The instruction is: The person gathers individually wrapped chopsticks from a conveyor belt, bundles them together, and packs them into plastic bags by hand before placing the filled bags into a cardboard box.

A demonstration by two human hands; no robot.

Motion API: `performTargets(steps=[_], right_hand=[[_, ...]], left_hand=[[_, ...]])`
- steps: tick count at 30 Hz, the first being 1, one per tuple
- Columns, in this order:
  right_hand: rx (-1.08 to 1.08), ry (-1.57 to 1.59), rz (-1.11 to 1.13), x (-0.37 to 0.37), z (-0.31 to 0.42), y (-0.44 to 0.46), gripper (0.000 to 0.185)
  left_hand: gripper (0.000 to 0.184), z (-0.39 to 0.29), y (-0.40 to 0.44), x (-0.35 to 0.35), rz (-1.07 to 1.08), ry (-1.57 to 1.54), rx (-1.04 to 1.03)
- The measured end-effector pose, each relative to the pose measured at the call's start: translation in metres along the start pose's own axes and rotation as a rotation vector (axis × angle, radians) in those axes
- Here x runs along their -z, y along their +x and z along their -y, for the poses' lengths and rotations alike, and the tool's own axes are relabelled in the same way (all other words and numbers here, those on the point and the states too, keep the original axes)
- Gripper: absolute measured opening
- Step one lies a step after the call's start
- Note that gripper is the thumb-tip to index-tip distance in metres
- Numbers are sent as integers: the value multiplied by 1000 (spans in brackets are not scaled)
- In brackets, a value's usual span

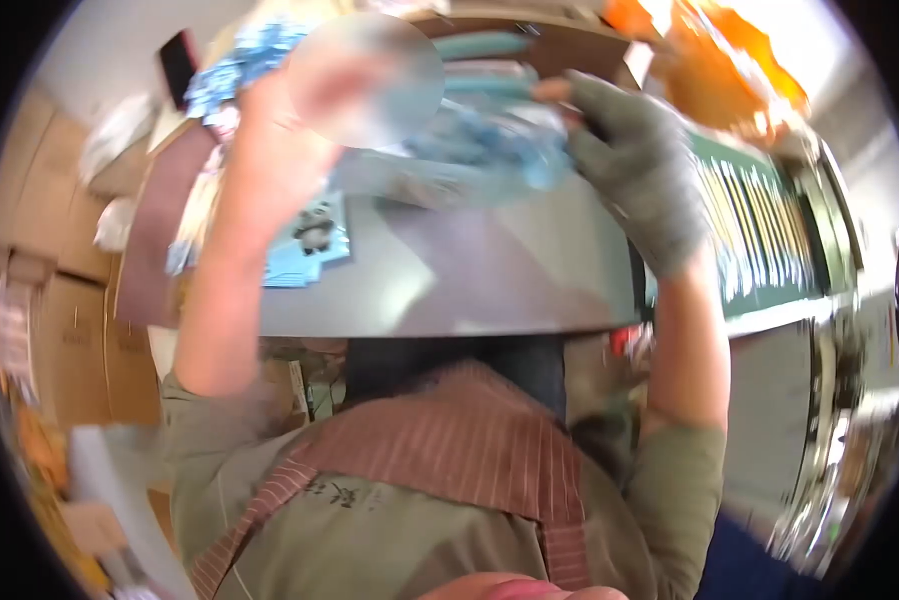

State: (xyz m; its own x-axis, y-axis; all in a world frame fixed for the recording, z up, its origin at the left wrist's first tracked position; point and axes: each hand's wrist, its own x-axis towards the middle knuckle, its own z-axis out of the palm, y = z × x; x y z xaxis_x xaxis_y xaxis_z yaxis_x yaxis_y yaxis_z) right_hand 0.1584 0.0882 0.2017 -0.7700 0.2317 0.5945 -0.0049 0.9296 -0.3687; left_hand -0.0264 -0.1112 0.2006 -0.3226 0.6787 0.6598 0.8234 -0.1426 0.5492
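Note:
A clear plastic bag (490, 150) with bluish contents, smeared by motion, hangs above the grey tabletop (450, 270) between my hands. My right hand (640, 165), in a grey fingerless glove, has its fingers bent and closed on the bag's right edge. At the upper left is my bare left hand (305, 105), raised at the bag's left side. A round blurred patch covers its fingers, so their grip is hidden. Below my left forearm, light blue packets (305, 250) printed with a panda lie on the table.
On the right stands a green tray (820, 235) with a row of thin upright packets. An orange plastic bag (730, 65) sits at the back right. Blue crinkled wrappers (255, 60) and a phone (178, 68) are at the back left. Cardboard boxes (70, 340) line the left side.

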Motion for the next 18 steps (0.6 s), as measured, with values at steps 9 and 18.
performTargets(steps=[9, 18], right_hand=[[-116, 277, 146, -26, -15, 56, 27], [-96, 91, 209, -10, 15, -6, 27]], left_hand=[[20, 27, 25, 42, 217, -88, 486], [21, 10, -36, 30, 150, -213, 334]])
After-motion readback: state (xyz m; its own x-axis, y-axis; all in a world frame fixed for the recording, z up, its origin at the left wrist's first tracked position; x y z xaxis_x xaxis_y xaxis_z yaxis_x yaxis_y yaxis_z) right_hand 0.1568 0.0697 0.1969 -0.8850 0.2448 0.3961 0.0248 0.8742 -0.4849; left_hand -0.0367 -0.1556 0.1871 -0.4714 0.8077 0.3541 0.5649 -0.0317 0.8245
